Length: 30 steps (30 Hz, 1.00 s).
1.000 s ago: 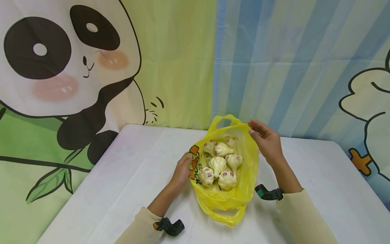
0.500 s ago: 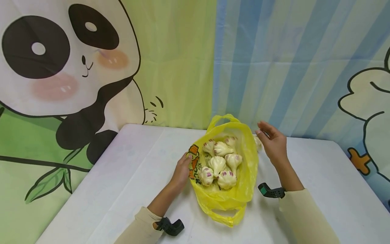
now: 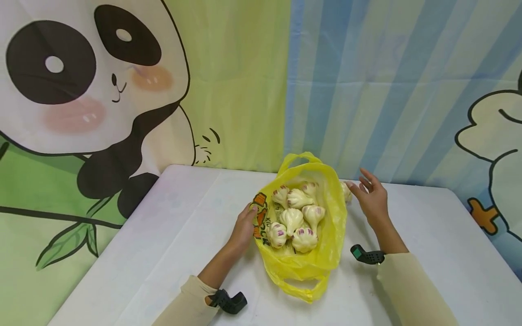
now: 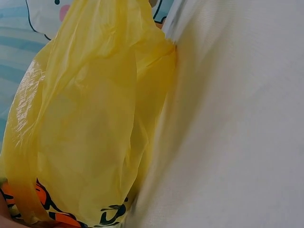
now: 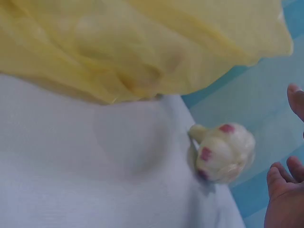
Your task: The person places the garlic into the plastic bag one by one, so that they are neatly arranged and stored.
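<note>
A yellow plastic bag (image 3: 335, 231) lies with its mouth spread, and several white garlic bulbs (image 3: 291, 220) with purple marks sit inside. My left hand (image 3: 243, 230) pinches the bag's left rim beside an orange and black print, thumb over the edge. To the bag's right, near the table's back edge, is one loose garlic bulb (image 5: 225, 153), partly hidden by the bag in the head view. Right by that bulb, my right hand (image 3: 373, 200) holds nothing, its fingers spread and apart from the thumb. In the left wrist view the bag's side (image 4: 90, 109) covers its contents.
A white-covered table (image 3: 171, 235) carries the bag. Close behind its back edge hangs a printed curtain (image 3: 236, 81) with a panda and blue stripes. One bag handle (image 3: 302, 156) points to the back, the other (image 3: 303, 292) toward the front.
My right hand has left the bag's right rim and moved rightward, its fingers spreading. The loose garlic bulb behind the bag has come into sight. Left hand and bag stay in place.
</note>
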{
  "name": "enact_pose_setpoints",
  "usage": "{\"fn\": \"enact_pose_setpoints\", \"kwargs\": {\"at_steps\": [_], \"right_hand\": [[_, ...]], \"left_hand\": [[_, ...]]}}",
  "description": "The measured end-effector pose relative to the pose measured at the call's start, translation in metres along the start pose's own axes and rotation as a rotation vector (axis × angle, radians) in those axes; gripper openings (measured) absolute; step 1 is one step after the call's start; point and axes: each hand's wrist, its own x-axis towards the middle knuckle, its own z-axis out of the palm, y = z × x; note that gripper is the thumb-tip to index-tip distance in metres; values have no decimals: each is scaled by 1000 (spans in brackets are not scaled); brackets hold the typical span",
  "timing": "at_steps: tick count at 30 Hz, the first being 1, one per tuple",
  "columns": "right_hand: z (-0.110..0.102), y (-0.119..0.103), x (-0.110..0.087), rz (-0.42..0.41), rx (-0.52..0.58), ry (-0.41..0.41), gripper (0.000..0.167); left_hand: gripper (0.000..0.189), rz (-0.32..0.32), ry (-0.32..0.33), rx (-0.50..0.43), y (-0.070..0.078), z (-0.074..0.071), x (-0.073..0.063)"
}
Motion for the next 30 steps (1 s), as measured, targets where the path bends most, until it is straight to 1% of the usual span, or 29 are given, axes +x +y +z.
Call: {"fn": "enact_pose_setpoints", "kwargs": {"at_steps": [4,9,16,20,23,25,30], "right_hand": [[0,14,2,74,-71,-22,86],[0,27,6,113,-116,-22,91],[-2,34,9,128,-125,-41,94],[-1,36,9,162,-124,-56,96],[1,37,9,178,-138,-50,94],[2,37,10,173,-138,-55,92],[6,36,14,145,-140,-95,90]], "left_hand": [[53,1,1,3,0,0,1],[52,5,4,-6,1,0,0],[51,1,4,0,2,-1,1],[51,2,4,-9,2,0,1],[50,2,2,-18,3,0,1],[51,3,-3,-16,3,1,1],[53,-8,1,-2,2,0,0]]}}
